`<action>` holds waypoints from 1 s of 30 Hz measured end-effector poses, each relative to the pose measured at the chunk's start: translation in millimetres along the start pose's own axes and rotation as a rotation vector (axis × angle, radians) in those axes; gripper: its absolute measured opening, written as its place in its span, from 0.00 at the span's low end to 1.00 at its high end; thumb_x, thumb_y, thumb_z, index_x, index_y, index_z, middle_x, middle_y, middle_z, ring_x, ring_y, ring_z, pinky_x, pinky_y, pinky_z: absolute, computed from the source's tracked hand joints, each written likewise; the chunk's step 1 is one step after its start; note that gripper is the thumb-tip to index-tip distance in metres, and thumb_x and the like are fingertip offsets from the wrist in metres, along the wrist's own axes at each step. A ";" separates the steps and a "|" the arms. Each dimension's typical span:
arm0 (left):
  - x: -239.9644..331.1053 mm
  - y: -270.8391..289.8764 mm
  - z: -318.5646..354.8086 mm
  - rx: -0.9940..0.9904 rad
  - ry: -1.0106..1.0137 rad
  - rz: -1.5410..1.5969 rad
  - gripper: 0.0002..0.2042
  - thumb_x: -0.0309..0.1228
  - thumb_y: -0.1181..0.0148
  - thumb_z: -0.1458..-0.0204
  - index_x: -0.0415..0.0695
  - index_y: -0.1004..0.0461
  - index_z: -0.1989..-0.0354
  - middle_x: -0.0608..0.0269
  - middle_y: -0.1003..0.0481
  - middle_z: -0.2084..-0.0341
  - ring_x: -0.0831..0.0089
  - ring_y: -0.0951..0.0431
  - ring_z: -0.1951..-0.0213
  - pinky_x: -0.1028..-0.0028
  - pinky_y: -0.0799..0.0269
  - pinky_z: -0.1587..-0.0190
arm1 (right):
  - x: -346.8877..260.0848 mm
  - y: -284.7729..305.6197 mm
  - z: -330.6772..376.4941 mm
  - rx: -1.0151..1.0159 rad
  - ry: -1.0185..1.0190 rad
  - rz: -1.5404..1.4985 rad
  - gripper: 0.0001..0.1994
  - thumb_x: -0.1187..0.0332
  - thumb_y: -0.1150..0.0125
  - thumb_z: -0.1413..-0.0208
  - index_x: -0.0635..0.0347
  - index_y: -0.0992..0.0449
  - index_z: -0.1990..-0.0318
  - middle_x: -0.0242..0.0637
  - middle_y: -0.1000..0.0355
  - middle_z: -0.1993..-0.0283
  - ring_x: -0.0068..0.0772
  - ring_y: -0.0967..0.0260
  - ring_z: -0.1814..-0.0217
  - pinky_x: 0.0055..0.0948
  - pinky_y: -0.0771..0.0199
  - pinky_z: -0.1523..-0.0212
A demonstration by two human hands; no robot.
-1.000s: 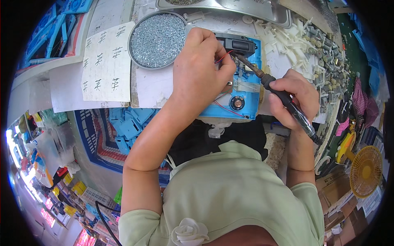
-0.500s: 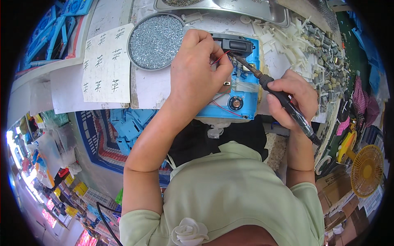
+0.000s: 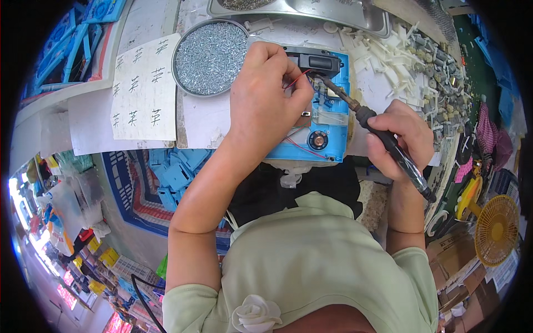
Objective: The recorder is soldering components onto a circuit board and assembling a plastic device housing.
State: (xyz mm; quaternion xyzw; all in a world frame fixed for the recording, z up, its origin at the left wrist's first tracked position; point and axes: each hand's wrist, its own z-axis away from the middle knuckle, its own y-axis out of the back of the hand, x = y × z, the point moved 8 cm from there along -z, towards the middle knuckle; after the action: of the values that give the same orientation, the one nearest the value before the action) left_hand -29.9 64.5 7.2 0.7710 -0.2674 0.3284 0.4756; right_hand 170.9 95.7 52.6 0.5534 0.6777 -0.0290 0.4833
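Observation:
A blue plastic housing (image 3: 335, 145) lies on the bench in front of me with electronic parts in it. A black box-shaped part (image 3: 323, 62) sits along its far edge, and a small round speaker (image 3: 318, 140) near its close edge. My left hand (image 3: 264, 102) rests over the housing's left side, fingers pinched at a thin red wire (image 3: 300, 77); the exact grip is partly hidden. My right hand (image 3: 408, 133) is closed around a soldering iron (image 3: 392, 145) with a black handle. The iron's tip points left, close to the wire and the black part.
Left of the housing stands a round dish (image 3: 208, 58) full of small screws, beside a paper sheet (image 3: 143, 91) with handwriting. White plastic pieces (image 3: 388, 69) and small motors (image 3: 444, 83) are heaped on the right. A metal tray (image 3: 311, 8) lies behind. Below left, a blue crate (image 3: 129, 191) holds blue parts.
The soldering iron and my right hand have shifted slightly right, drawing the tip back a little. My left hand stays almost where it was at the red wire.

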 end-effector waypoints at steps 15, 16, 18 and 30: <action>26.4 13.0 -5.1 -0.040 -0.214 -0.156 0.17 0.25 0.34 0.55 0.41 0.23 0.53 0.56 0.25 0.54 0.65 0.22 0.59 0.68 0.28 0.57 | -8.8 39.9 29.8 0.153 -0.021 -0.009 0.14 0.79 0.32 0.57 0.67 0.23 0.59 0.38 0.27 0.74 0.30 0.36 0.78 0.27 0.40 0.77; 33.8 9.3 -7.3 -0.107 -0.328 -0.249 0.20 0.27 0.35 0.55 0.42 0.23 0.50 0.56 0.25 0.50 0.62 0.23 0.53 0.64 0.30 0.50 | -9.0 42.7 31.5 0.165 -0.025 -0.010 0.14 0.79 0.32 0.57 0.67 0.23 0.59 0.38 0.27 0.74 0.30 0.36 0.78 0.28 0.40 0.77; 39.1 2.3 -4.9 -0.238 -0.436 -0.390 0.25 0.31 0.36 0.55 0.44 0.25 0.44 0.57 0.27 0.42 0.58 0.27 0.43 0.55 0.38 0.40 | -9.6 46.9 34.1 0.183 -0.019 -0.005 0.14 0.79 0.32 0.57 0.67 0.23 0.59 0.39 0.28 0.74 0.30 0.36 0.77 0.27 0.40 0.76; 16.7 -6.5 -4.5 -0.398 -0.442 -0.369 0.29 0.32 0.39 0.53 0.48 0.28 0.37 0.60 0.31 0.34 0.57 0.37 0.31 0.45 0.53 0.29 | -7.6 55.7 36.7 0.265 -0.045 0.003 0.14 0.79 0.32 0.56 0.68 0.23 0.59 0.37 0.28 0.74 0.26 0.38 0.77 0.24 0.43 0.76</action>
State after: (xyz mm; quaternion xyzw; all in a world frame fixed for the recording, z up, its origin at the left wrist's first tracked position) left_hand -15.6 69.6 17.7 0.7511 -0.2790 0.0034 0.5983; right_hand 236.5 90.7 65.9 0.6126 0.6560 -0.1298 0.4214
